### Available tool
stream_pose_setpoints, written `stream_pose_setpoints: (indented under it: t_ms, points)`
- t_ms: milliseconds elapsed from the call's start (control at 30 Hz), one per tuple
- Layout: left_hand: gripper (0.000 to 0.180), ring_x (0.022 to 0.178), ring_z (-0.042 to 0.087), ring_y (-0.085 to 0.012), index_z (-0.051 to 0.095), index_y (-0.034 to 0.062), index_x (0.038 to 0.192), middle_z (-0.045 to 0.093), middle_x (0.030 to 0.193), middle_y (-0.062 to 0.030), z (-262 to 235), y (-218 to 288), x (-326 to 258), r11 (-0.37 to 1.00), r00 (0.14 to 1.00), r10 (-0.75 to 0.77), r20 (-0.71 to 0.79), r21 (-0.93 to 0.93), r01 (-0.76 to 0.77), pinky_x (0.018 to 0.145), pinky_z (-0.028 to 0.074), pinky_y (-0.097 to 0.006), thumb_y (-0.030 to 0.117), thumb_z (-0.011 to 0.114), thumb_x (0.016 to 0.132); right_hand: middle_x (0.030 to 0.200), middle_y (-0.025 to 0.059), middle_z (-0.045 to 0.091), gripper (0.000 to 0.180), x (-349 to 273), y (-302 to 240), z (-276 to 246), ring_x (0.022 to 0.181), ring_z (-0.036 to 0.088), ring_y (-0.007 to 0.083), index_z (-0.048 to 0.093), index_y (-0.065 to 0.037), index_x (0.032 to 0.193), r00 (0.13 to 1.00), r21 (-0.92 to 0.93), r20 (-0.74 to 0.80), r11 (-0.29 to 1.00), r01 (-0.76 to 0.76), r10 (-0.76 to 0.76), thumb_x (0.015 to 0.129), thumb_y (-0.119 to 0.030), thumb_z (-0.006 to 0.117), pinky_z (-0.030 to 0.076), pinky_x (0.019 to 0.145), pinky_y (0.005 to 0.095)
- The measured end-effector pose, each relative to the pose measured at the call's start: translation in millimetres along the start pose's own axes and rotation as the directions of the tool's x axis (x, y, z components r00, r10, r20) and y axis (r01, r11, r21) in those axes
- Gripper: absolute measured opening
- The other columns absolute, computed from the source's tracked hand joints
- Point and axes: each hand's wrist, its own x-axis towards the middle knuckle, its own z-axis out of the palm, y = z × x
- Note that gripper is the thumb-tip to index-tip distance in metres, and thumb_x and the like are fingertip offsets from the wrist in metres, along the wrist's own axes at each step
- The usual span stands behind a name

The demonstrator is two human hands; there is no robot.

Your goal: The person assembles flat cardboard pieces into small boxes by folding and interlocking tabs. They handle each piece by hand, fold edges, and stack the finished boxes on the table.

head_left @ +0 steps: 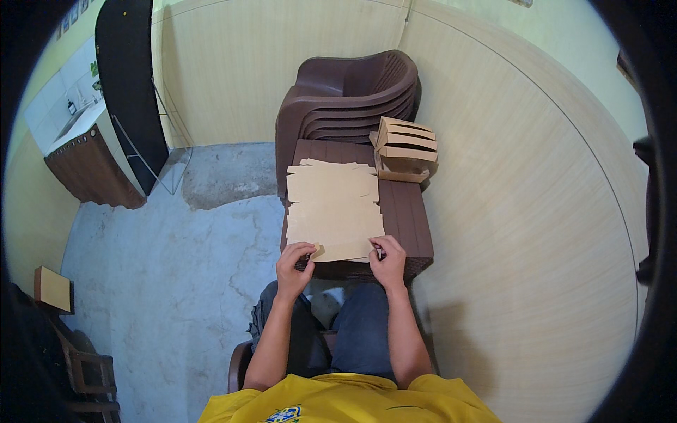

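Note:
A flat tan cardboard box blank [334,204] with slotted edges lies on a brown plastic table [405,218] in front of me. More cardboard edges show at its far end, so it seems to lie on others. At its near left corner my left hand [295,266] is closed, pinching a small flap that is folded up. My right hand [387,261] is closed on the near right corner of the same blank, thumb and fingers together at the edge.
Folded cardboard boxes [405,148] stand at the table's far right corner. Stacked brown plastic armchairs [352,92] are behind the table. A wood-patterned wall [522,211] runs along the right. A sink counter [81,127] with a brown curtain is far left; a wooden chair [92,374] is lower left.

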Motion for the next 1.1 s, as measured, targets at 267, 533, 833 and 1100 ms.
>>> stream_pose_setpoints:
  t_ms: [267,533,833,1100]
  points:
    - [0.031,0.109,0.074,-0.0312,0.076,0.0018,0.104,0.078,0.111,-0.0136,-0.7,-1.5,-3.4,1.0,1.0,-0.011,-0.007,-0.014,0.011,0.098,0.057,-0.041,-0.008,0.076,0.075,0.113,0.0148,0.074,0.032,-9.5,4.7,-2.5,0.113,0.069,0.0353,0.08,-0.003,0.109,0.97,-0.019,0.01,0.969,0.245,-0.244,0.078,0.002,0.074,0.058,0.097,0.0437]
    - [0.031,0.108,0.074,-0.0322,0.075,0.0017,0.103,0.078,0.112,-0.0135,0.7,-1.0,-5.3,1.0,1.0,0.01,-0.01,0.006,-0.01,0.098,0.057,-0.041,-0.008,0.077,0.073,0.115,0.0133,0.077,0.028,-14.8,6.6,2.0,0.113,0.068,0.0353,0.079,0.0,0.11,0.958,-0.084,-0.011,0.955,0.286,-0.288,0.083,-0.003,0.078,0.057,0.098,0.0461]
    - [0.028,0.11,0.074,-0.0319,0.074,0.0016,0.101,0.078,0.113,-0.0133,-1.3,-0.6,-7.4,1.0,1.0,0.002,0.01,0.008,-0.002,0.099,0.057,-0.04,-0.007,0.077,0.075,0.12,0.0064,0.077,0.023,-31.3,-7.6,11.5,0.107,0.065,0.0302,0.081,-0.007,0.111,0.932,-0.484,-0.045,0.824,0.294,-0.359,0.09,-0.015,0.077,0.047,0.098,0.0494]
    - [0.033,0.112,0.074,-0.0329,0.075,0.0029,0.105,0.078,0.113,-0.0126,-4.2,-2.8,-2.5,0.998,0.997,0.012,0.082,0.052,-0.017,0.1,0.058,-0.042,-0.008,0.076,0.074,0.099,0.0107,0.072,0.025,-12.6,-13.8,21.8,0.096,0.066,0.0299,0.076,-0.003,0.115,0.941,-0.452,0.045,0.833,0.319,-0.335,0.091,-0.01,0.074,0.051,0.083,0.0456]
